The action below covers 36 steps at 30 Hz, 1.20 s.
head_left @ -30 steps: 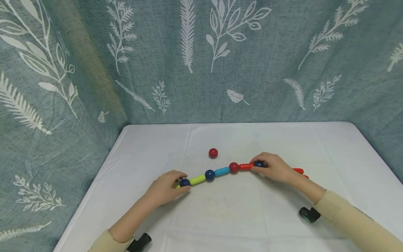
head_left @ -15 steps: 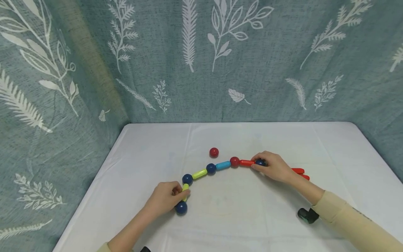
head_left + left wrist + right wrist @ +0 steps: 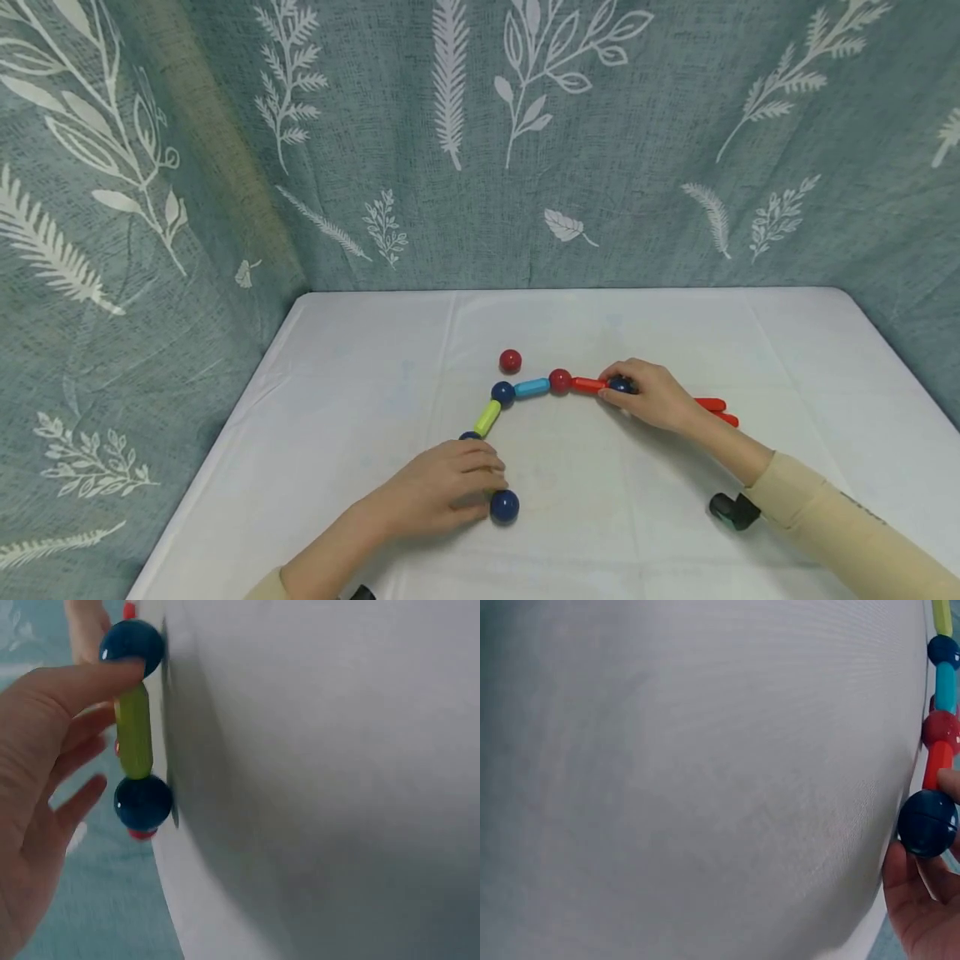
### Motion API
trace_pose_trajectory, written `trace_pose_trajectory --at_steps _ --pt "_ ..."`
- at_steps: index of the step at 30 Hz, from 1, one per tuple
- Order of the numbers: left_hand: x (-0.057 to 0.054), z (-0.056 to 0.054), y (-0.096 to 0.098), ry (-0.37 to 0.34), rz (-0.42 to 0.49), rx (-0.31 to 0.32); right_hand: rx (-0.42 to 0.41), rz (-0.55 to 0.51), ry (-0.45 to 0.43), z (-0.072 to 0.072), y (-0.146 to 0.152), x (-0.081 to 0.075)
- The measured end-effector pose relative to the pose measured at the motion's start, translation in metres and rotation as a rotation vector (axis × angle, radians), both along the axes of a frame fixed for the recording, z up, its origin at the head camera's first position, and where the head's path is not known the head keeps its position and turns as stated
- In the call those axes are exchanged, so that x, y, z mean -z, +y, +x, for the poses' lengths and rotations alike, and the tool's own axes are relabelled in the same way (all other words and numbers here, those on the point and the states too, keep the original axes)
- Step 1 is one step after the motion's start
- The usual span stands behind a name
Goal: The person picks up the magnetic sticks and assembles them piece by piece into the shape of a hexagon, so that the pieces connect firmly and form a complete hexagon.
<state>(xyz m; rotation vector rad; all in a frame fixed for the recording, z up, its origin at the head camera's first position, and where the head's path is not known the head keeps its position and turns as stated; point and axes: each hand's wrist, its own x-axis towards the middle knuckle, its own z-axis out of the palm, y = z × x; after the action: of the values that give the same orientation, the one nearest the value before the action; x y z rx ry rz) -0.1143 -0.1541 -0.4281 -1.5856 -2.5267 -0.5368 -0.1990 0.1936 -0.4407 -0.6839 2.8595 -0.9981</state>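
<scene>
A chain of coloured rods and balls curves over the white table. It runs from a dark blue end ball (image 3: 505, 507) through yellow-green rods, one of them (image 3: 487, 417) uncovered, then a light blue rod (image 3: 532, 387), a red ball (image 3: 560, 381) and a red rod (image 3: 588, 386). My left hand (image 3: 442, 487) covers most of the near yellow-green rod (image 3: 135, 735); in the left wrist view the thumb lies at its end against a ball (image 3: 135, 641), fingers behind. At the far end, my right hand (image 3: 648, 394) grips a dark blue ball (image 3: 928, 823), thumb by the red rod.
A loose red ball (image 3: 510, 361) lies behind the chain. Two red rods (image 3: 712, 405) show beyond my right wrist, partly hidden. The white tabletop (image 3: 360, 350) meets a green leaf-patterned curtain (image 3: 405, 125) at the back and left.
My left hand has swung the chain's left end toward me and to the right, so the chain bends more sharply. The right hand has stayed nearly in place on its ball.
</scene>
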Motion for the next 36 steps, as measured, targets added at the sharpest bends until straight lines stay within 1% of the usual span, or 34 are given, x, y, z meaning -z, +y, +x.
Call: trace_pose_trajectory --at_steps 1,2,4,6,8,13,17,22,26,31,36 --pt "0.0 0.0 0.003 0.02 -0.027 0.056 -0.001 -0.004 -0.003 0.0 -0.001 0.0" --pt "-0.001 0.0 0.007 0.028 -0.053 0.096 -0.003 -0.007 -0.006 -0.001 -0.001 0.0" --pt "-0.003 0.002 0.016 0.005 -0.101 0.126 -0.014 -0.02 -0.011 -0.002 -0.003 0.0" --pt "-0.004 0.005 0.027 -0.03 -0.135 0.124 -0.028 -0.036 -0.017 -0.004 -0.005 0.0" --pt "-0.004 0.007 0.038 -0.048 -0.162 0.111 -0.05 -0.054 -0.022 -0.005 -0.007 -0.001" --pt "-0.002 0.011 0.058 -0.08 -0.181 0.078 -0.095 -0.076 -0.011 -0.009 -0.009 0.0" --pt "0.0 0.012 0.07 -0.064 -0.165 0.066 -0.116 -0.088 0.026 -0.013 -0.014 0.001" --pt "0.001 0.011 0.084 -0.039 -0.158 0.066 -0.145 -0.106 0.04 -0.016 -0.023 0.002" --pt "0.002 0.01 0.093 -0.049 -0.162 0.059 -0.16 -0.105 0.039 -0.017 -0.031 0.002" --pt "0.004 0.009 0.104 -0.088 -0.172 0.045 -0.171 -0.093 0.031 -0.017 -0.04 0.0" --pt "0.005 0.009 0.11 -0.069 -0.164 0.052 -0.186 -0.091 0.021 -0.016 -0.046 0.001"
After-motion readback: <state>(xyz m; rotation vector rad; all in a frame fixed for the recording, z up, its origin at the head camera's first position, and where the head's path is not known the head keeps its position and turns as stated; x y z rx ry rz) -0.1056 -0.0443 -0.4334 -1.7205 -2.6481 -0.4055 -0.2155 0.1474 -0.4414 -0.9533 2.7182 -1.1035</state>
